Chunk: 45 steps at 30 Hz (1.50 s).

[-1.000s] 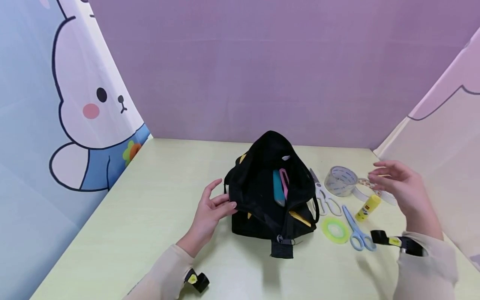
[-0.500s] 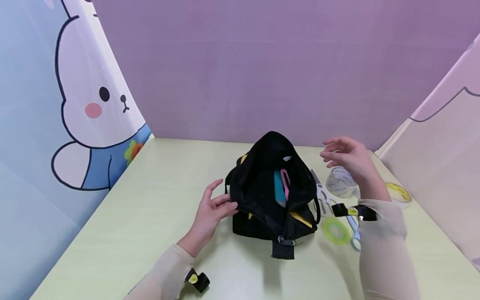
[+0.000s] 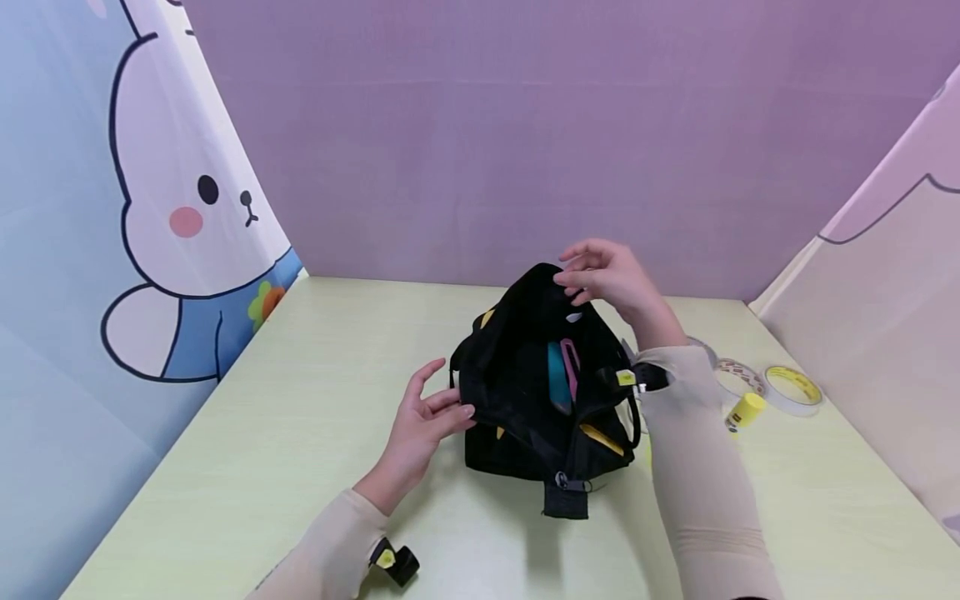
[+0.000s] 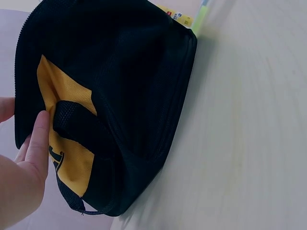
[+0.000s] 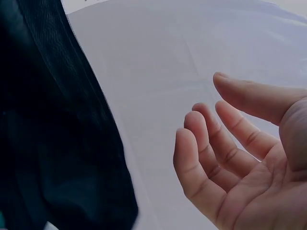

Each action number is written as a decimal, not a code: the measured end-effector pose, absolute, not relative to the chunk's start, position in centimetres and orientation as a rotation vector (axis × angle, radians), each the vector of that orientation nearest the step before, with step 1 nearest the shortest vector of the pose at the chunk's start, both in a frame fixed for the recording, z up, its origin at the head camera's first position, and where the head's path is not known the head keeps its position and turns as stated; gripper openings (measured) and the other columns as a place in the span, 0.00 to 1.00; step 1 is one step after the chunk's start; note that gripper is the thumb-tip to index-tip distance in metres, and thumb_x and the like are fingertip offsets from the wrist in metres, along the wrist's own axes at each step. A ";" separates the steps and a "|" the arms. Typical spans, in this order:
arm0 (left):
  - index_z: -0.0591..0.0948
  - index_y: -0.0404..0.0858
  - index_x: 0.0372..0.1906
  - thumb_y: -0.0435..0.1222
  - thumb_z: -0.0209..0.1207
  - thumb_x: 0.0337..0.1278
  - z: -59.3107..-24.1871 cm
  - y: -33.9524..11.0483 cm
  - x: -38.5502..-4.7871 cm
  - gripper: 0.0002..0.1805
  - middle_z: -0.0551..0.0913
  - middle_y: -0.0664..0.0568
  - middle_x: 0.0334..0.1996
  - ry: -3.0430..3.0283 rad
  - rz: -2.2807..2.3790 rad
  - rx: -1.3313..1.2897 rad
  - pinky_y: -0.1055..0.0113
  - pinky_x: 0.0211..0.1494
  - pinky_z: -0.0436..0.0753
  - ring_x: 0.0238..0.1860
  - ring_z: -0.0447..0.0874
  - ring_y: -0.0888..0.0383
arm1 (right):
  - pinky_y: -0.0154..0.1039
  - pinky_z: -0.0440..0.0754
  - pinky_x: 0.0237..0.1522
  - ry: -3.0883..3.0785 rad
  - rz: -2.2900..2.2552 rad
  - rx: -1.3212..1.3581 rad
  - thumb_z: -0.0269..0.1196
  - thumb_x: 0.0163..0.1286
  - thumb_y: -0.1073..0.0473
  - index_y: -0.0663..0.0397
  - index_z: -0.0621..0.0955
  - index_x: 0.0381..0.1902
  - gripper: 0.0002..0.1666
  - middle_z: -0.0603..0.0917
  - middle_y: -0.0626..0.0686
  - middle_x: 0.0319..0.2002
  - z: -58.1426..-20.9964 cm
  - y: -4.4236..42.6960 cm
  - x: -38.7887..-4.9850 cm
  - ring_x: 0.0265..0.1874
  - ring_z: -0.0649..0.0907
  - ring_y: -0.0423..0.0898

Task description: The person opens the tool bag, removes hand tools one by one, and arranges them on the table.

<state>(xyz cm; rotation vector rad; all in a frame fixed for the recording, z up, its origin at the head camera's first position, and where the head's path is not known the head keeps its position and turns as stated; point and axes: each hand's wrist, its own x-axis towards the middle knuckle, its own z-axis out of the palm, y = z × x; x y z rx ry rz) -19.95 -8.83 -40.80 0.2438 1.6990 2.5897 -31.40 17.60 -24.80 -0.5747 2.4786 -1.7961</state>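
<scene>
A black zip bag point(image 3: 506, 450) with yellow patches stands with its mouth wide apart in the head view. Its side rim is pinched by my left hand point(image 3: 420, 429), thumb inside and fingers outside. The left wrist view shows the bag's yellow panel point(image 4: 76, 165) and strap beside those fingers point(image 4: 41, 139). Inside the bag lie a teal object point(image 3: 557, 379) and a pink one point(image 3: 570, 367), both like utility knives. Above the bag's back rim hovers my right hand point(image 3: 618, 283), fingers loosely bent; nothing shows in its palm point(image 5: 249, 196) in the right wrist view.
Right of the bag stand a yellow glue stick point(image 3: 747, 410), a tape roll with printed core point(image 3: 738, 375) and another with a yellow core point(image 3: 797, 387). My right forearm covers most other items there. A purple backdrop point(image 3: 480, 167) rises behind the table.
My right hand has swept left from above the tape rolls to over the bag's back rim, its forearm now covering the scissors and green ring. My left hand keeps its hold on the bag.
</scene>
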 end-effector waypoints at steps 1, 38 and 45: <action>0.54 0.38 0.75 0.16 0.58 0.56 -40.8 -8.8 -20.0 0.43 0.85 0.42 0.47 1.700 2.589 0.246 0.61 0.46 0.86 0.37 0.87 0.60 | 0.36 0.86 0.30 2.465 -1.783 -0.570 0.64 0.67 0.71 0.63 0.77 0.48 0.13 0.84 0.46 0.30 -24.9 17.2 -31.7 0.26 0.84 0.44; 0.53 0.36 0.75 0.16 0.58 0.56 -40.9 -8.5 -19.9 0.45 0.84 0.39 0.48 1.705 2.582 0.232 0.61 0.45 0.86 0.37 0.86 0.60 | 0.46 0.87 0.33 2.543 -0.715 -0.041 0.70 0.61 0.61 0.68 0.74 0.47 0.23 0.83 0.67 0.36 -34.9 16.0 -35.8 0.31 0.86 0.57; 0.55 0.38 0.75 0.16 0.59 0.56 -41.0 -8.5 -20.0 0.44 0.85 0.41 0.47 1.710 2.580 0.227 0.61 0.46 0.86 0.37 0.86 0.60 | 0.41 0.85 0.26 2.583 -0.645 -0.054 0.71 0.60 0.60 0.65 0.77 0.35 0.15 0.83 0.63 0.25 -36.0 15.7 -35.8 0.20 0.85 0.51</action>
